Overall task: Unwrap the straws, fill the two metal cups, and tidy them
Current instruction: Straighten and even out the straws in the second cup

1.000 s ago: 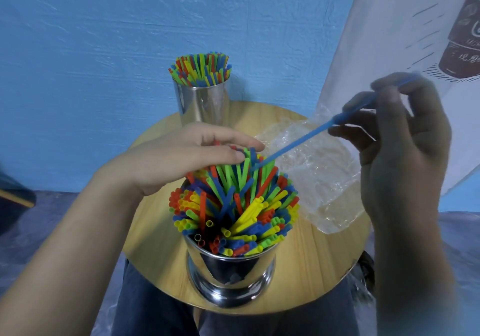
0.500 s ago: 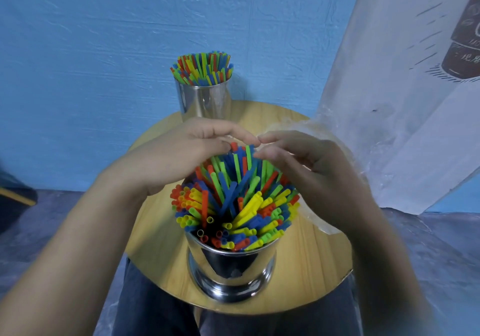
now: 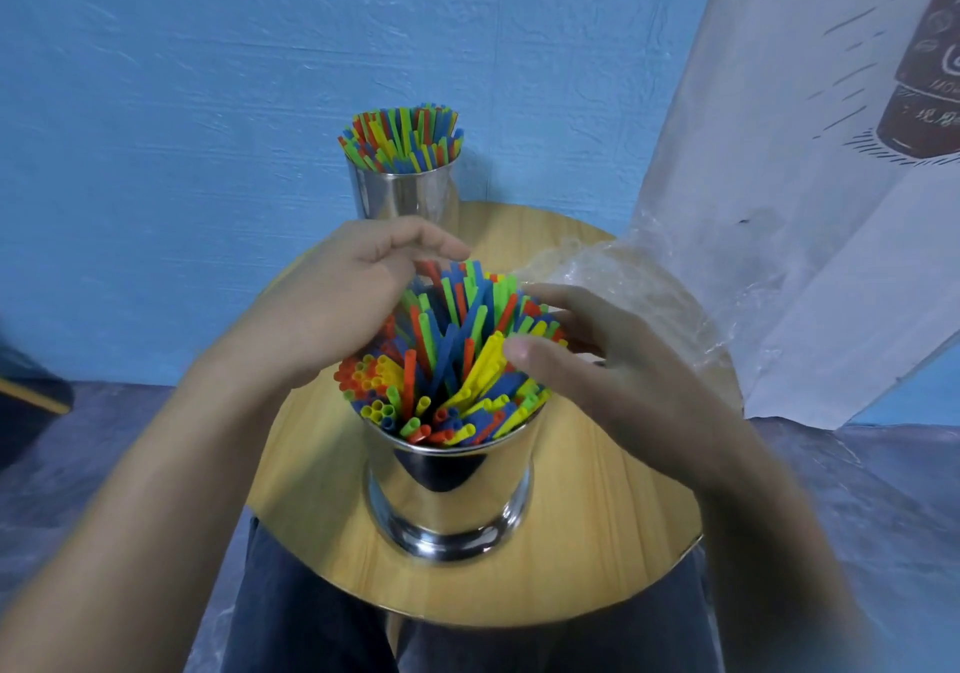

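Between the loose-fingered left hand (image 3: pixel 343 308) and right hand (image 3: pixel 613 376), ungripped straws (image 3: pixel 447 355) in the near cup (image 3: pixel 447 490).

A rough, painted blue wall (image 3: pixel 208 100) fills the background, its surface streaked with faint ridges under soft, even light. In front of it stands a small round worktop (image 3: pixel 597 542) of pale wood grain with a thin edge. On the right hangs a white sheet (image 3: pixel 779 204) that slants down toward the floor and carries an ink-style drawing of a dark bottle (image 3: pixel 924 74). The floor (image 3: pixel 78 490) is mottled grey-blue. At the far left edge sits a dark object (image 3: pixel 26 402) with a yellow stripe, too cropped to identify.
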A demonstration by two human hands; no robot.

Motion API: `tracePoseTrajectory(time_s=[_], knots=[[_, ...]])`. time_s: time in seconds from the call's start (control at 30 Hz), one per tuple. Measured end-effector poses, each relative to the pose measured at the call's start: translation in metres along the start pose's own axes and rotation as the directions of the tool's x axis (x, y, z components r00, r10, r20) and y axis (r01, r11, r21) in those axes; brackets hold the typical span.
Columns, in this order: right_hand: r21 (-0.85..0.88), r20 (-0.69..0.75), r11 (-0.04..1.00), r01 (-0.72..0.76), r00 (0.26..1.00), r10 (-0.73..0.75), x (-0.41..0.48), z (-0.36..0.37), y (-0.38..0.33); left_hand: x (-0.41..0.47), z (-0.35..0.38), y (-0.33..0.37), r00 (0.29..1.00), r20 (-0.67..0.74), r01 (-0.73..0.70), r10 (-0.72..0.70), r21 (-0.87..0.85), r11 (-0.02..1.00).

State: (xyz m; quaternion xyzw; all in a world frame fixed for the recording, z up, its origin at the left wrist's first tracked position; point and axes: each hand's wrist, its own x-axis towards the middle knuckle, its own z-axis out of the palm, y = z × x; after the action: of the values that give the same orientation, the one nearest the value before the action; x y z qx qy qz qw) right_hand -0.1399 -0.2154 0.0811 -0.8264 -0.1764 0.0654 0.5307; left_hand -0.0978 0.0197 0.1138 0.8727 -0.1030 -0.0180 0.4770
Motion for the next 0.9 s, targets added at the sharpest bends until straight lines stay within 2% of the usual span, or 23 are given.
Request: tracePoseTrajectory(time_s=[0.07, 0.2, 0.33, 0.47, 0.6, 0.77, 0.9], knots=[[0.084, -0.038, 0.996, -0.002, 0.999, 0.005, 0.002, -0.002, 0.000, -0.003, -0.004, 0.001, 0.999, 0.042, 0.002, -0.002, -0.012, 1.000], [0.104, -0.063, 0.994, 0.039, 0.997, -0.032, 0.003, -0.007, -0.002, -0.007, -0.017, 0.006, 0.971, 0.240, -0.008, 0.001, 0.029, 1.000], [0.154, -0.142, 0.987, 0.037, 0.990, -0.014, 0.009, -0.008, -0.001, -0.005, -0.025, 0.013, 0.907, 0.421, -0.012, -0.017, 0.066, 0.998], [0.205, -0.172, 0.978, 0.048, 0.985, -0.013, 0.011, -0.005, -0.001, 0.003, -0.033, 0.022, 0.848, 0.526, -0.004, -0.059, 0.117, 0.993], [0.258, -0.162, 0.965, 0.040, 0.987, 0.002, 0.010, -0.003, -0.003, 0.009, -0.021, 0.024, 0.841, 0.539, -0.052, -0.053, 0.179, 0.983], [0.307, -0.152, 0.951, 0.035, 0.988, 0.013, 0.005, -0.005, -0.007, 0.015, -0.009, 0.024, 0.924, 0.383, -0.065, 0.014, 0.119, 0.991], [0.316, -0.139, 0.946, 0.072, 0.990, -0.028, 0.002, -0.006, -0.012, 0.016, -0.013, 0.023, 0.927, 0.373, -0.077, 0.031, 0.109, 0.991]])
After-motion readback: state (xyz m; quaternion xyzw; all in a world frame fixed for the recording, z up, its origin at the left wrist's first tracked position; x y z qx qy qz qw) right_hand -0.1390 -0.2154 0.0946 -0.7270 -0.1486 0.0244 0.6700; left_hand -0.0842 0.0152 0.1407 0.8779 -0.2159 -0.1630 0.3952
